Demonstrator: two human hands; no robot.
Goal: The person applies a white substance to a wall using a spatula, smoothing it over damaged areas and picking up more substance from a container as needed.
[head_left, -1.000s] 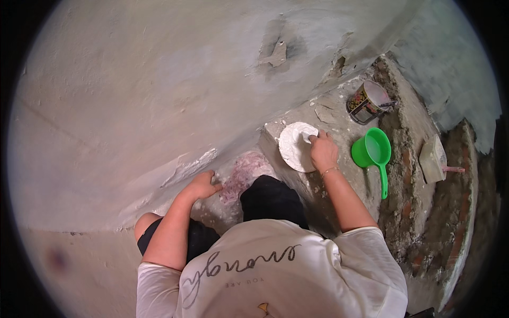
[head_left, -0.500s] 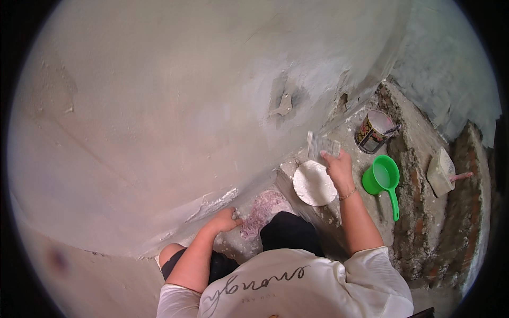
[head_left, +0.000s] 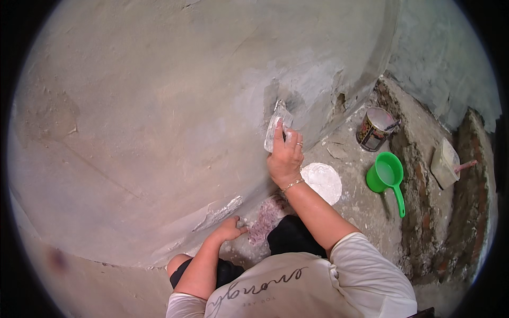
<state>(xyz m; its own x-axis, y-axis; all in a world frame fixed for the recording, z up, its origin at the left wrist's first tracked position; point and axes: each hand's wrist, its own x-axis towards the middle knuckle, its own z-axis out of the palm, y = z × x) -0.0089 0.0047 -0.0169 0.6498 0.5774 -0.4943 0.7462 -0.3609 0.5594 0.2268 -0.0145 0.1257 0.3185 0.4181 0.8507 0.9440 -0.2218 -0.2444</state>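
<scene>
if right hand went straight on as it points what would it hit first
Likely the dark wall patch, with the scraper in the right hand leading; depth is unclear, so it may already touch.

Right hand (head_left: pixel 286 155) up at the grey wall (head_left: pixel 159 122), gripping a flat white-smeared scraper (head_left: pixel 283 112), left hand (head_left: pixel 228 231) down low, green plastic dipper (head_left: pixel 383 177) off right.

Scraper (head_left: pixel 284 115) partly hidden by right fingers (head_left: pixel 278 139); outline seemingly indistinct. Shirt (head_left: pixel 313 286) cut off below.
</scene>
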